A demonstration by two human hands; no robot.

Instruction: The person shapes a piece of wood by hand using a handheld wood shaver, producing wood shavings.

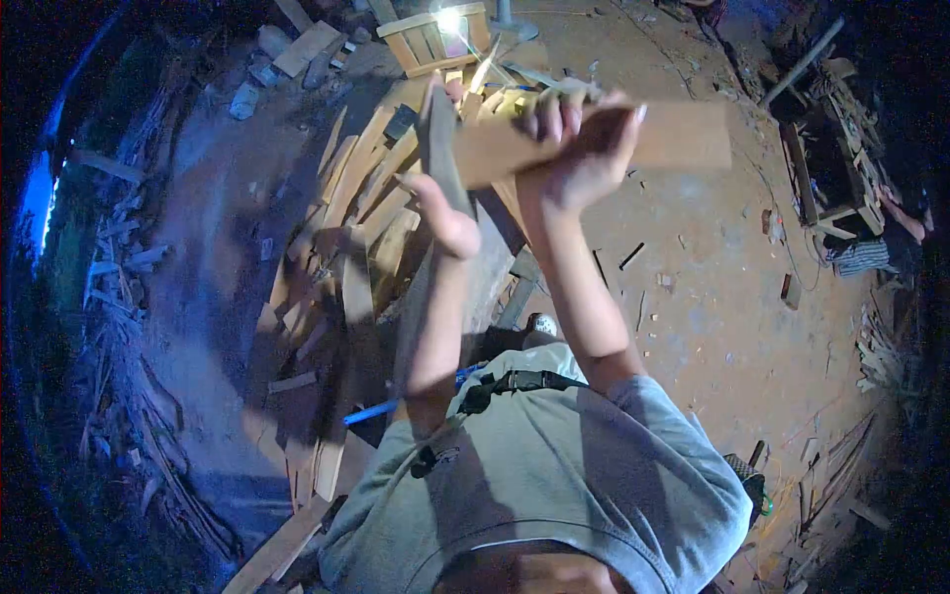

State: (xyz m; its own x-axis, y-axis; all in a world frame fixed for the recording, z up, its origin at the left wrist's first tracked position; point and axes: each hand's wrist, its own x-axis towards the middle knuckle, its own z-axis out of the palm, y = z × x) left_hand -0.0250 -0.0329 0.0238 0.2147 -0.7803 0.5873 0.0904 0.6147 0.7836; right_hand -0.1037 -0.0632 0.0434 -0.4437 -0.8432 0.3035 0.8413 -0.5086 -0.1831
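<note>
A flat, light-brown wooden board lies crosswise in front of me, blurred by motion. My right hand grips it around the middle, fingers over the far edge and thumb on the near side. At the board's left end is my left hand, its thumb stretched out to the side. A narrow shadowed shape rises above that palm, touching or very near the board's end; whether it is my straight fingers or a strip of wood, I cannot make out.
Below and left lies a heap of wooden strips. A slatted wooden piece stands at the back beside a bright lamp. On the right is a wooden frame. Offcuts and chips are scattered over the dirt floor.
</note>
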